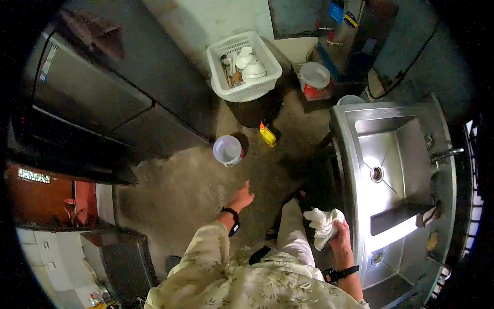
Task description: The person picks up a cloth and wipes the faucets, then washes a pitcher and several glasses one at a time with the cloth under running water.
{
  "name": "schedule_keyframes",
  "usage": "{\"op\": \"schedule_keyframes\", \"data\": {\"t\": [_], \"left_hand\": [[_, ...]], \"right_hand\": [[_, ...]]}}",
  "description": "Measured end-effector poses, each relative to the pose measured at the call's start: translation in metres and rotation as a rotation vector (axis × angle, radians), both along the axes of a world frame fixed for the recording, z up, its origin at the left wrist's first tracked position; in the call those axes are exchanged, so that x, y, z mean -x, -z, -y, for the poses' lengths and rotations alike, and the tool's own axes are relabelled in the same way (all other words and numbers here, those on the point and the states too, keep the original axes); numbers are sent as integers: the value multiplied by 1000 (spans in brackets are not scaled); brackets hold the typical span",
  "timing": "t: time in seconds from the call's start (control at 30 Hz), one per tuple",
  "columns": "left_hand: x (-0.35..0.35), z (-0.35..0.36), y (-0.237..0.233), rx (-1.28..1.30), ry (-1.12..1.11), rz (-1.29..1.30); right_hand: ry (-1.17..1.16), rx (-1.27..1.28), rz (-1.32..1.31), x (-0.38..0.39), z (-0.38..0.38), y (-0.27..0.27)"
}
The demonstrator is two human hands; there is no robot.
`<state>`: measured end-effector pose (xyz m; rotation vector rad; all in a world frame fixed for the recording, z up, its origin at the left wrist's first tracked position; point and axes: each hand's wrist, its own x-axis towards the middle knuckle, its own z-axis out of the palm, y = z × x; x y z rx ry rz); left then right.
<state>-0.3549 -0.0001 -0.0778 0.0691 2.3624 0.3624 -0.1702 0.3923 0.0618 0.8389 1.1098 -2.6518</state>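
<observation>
My right hand (341, 236) is closed around a bunched white knitted cloth (324, 225), beside the front edge of the steel sink (355, 170). Folds hide the cloth's full shape. My left hand (243, 198) hangs over the floor with a finger stretched out and nothing in it. Nearest to that hand stands a whitish bucket (227, 149) on the floor. A yellow bottle with an orange cap (267, 135) is just to the bucket's right.
A white plastic basket (242, 94) of bowls and utensils sits against the far wall. To its right is a lidded bucket with red on it (315, 77). A dark refrigerator (98, 85) lines the left side. The sink unit runs along my right.
</observation>
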Motion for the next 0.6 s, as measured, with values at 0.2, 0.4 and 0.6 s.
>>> {"op": "schedule_keyframes", "data": {"t": [0.2, 0.4, 0.6], "left_hand": [[155, -64, 89, -144, -163, 91], [236, -98, 114, -61, -224, 202], [282, -109, 200, -241, -290, 257]], "right_hand": [[-18, 74, 81, 118, -15, 92], [271, 474, 348, 203, 1, 127], [-130, -342, 258, 220, 41, 231]]}}
